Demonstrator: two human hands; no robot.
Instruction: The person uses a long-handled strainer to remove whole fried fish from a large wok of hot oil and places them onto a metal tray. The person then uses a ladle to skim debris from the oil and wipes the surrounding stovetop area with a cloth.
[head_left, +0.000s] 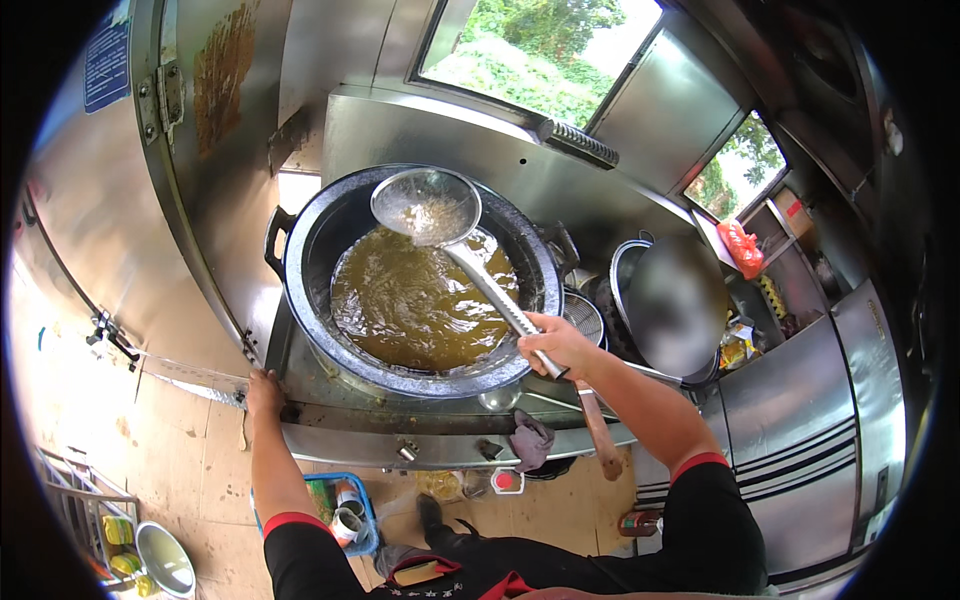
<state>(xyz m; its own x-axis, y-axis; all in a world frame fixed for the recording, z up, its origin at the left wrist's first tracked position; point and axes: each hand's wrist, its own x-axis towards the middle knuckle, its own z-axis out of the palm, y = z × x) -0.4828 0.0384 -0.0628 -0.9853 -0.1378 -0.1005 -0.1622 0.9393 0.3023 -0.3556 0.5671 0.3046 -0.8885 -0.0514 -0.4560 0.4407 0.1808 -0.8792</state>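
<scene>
My right hand (553, 346) is closed around the metal handle of a round mesh strainer (426, 206). The strainer's bowl hangs over the far side of a large dark wok-like pot (423, 385) and has small pale bits in it. Brownish-yellow liquid (420, 300), rippled and shiny, fills the pot's lower part. At the left front corner of the steel counter, my left hand (265, 393) rests on the edge, its fingers partly hidden. A wire-mesh basket (583, 319) lies just beyond my right hand, and a wooden handle (598, 435) juts out below it.
A grey cloth (532, 440) hangs over the counter's front edge near the control knobs (408, 450). Right of the pot stand more pans (622, 262). On the floor are a blue basket (363, 491) with containers, plastic bottles (508, 481) and a metal bowl (165, 559). A hinged metal door stands left.
</scene>
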